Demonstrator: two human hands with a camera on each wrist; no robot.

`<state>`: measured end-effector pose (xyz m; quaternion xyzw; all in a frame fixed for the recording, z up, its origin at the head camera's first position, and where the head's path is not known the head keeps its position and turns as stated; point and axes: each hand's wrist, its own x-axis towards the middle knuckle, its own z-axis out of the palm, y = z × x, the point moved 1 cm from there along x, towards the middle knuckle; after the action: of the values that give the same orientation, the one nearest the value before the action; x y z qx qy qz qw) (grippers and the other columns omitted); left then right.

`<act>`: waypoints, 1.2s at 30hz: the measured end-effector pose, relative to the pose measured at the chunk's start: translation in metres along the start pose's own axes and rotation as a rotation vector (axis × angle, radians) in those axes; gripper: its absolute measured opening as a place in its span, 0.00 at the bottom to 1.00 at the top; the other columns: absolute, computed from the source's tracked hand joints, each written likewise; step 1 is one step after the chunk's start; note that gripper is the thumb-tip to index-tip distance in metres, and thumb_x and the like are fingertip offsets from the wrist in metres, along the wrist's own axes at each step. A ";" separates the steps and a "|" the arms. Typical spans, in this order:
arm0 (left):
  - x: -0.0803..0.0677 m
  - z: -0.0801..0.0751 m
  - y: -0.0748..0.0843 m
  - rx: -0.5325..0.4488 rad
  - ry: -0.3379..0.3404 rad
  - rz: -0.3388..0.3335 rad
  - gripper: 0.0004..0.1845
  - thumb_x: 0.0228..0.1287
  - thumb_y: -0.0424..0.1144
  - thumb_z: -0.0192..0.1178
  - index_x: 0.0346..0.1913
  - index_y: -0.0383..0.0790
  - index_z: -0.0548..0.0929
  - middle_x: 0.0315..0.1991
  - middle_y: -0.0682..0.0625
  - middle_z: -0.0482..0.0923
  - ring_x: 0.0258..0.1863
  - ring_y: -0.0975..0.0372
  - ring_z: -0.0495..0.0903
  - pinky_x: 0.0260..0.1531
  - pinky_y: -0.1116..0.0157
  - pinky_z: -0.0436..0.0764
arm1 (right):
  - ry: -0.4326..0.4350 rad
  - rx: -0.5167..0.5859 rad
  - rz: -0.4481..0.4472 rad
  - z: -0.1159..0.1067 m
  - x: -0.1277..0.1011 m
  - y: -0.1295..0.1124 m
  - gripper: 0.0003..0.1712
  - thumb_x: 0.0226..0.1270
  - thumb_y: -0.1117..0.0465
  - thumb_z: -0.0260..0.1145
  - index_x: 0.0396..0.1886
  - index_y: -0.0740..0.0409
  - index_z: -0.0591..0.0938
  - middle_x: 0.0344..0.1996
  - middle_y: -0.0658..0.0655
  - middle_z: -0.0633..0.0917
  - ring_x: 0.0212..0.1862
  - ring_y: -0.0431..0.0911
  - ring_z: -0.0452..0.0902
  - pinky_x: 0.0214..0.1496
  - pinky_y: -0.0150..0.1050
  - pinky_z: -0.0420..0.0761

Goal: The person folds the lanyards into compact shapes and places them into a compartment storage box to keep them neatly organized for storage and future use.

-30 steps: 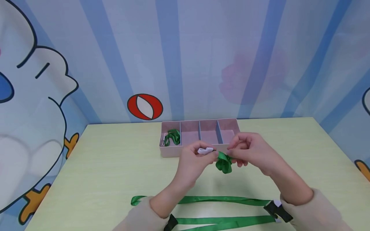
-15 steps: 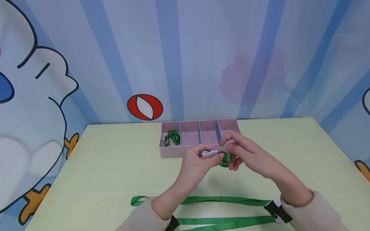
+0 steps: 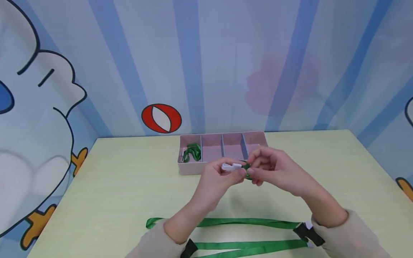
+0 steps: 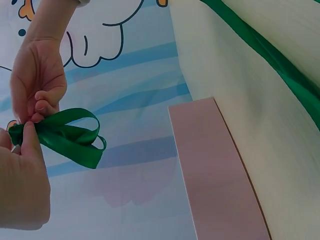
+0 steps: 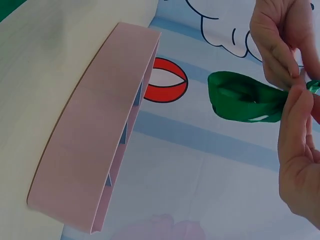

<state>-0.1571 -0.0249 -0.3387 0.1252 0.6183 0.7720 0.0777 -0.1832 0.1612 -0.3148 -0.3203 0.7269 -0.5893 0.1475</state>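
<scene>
Above the table in front of the pink box, both hands hold a bunched green lanyard [image 5: 245, 97]. My left hand [image 3: 214, 181] pinches it between thumb and fingers, and a white end piece [image 3: 231, 167] sticks out over that hand. Close beside it, my right hand [image 3: 274, 170] pinches the same bundle with thumb and forefinger. In the left wrist view, green ribbon loops [image 4: 75, 150] fan out from the fingertips. The head view shows only a sliver of green between the hands; the rest is hidden by the fingers.
The pink box [image 3: 191, 169] with several compartments stands at the table's back edge. A coiled green lanyard [image 3: 192, 152] lies in its leftmost compartment. Long green lanyards [image 3: 251, 246] stretch across the table below the forearms. A patterned backdrop [image 3: 219, 71] rises behind.
The green loops hung below the fingers and are now mostly hidden behind them. My right hand's fingers spread apart half a second ago and have closed on the bundle again.
</scene>
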 end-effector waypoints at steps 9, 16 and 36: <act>0.002 -0.004 0.006 0.018 0.057 -0.071 0.12 0.57 0.32 0.65 0.43 0.30 0.80 0.38 0.45 0.80 0.36 0.58 0.83 0.43 0.60 0.81 | 0.202 -0.164 0.002 0.003 0.002 -0.001 0.06 0.64 0.65 0.62 0.39 0.63 0.78 0.25 0.58 0.79 0.24 0.47 0.74 0.26 0.37 0.78; 0.004 -0.015 0.013 -0.078 0.065 -0.115 0.10 0.59 0.28 0.61 0.43 0.27 0.79 0.30 0.49 0.81 0.29 0.63 0.83 0.44 0.60 0.81 | 0.081 -0.106 -0.150 -0.017 -0.001 0.018 0.21 0.67 0.71 0.56 0.60 0.61 0.73 0.55 0.50 0.73 0.54 0.44 0.69 0.49 0.34 0.76; 0.005 -0.016 0.008 -0.274 0.034 -0.181 0.06 0.62 0.24 0.56 0.37 0.34 0.81 0.30 0.49 0.81 0.26 0.65 0.83 0.36 0.70 0.81 | 0.113 0.056 -0.184 -0.004 -0.001 0.038 0.20 0.63 0.77 0.56 0.42 0.48 0.81 0.37 0.47 0.81 0.40 0.41 0.80 0.40 0.33 0.80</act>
<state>-0.1660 -0.0408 -0.3336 0.0444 0.5171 0.8410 0.1529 -0.1955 0.1686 -0.3499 -0.3477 0.6850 -0.6375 0.0601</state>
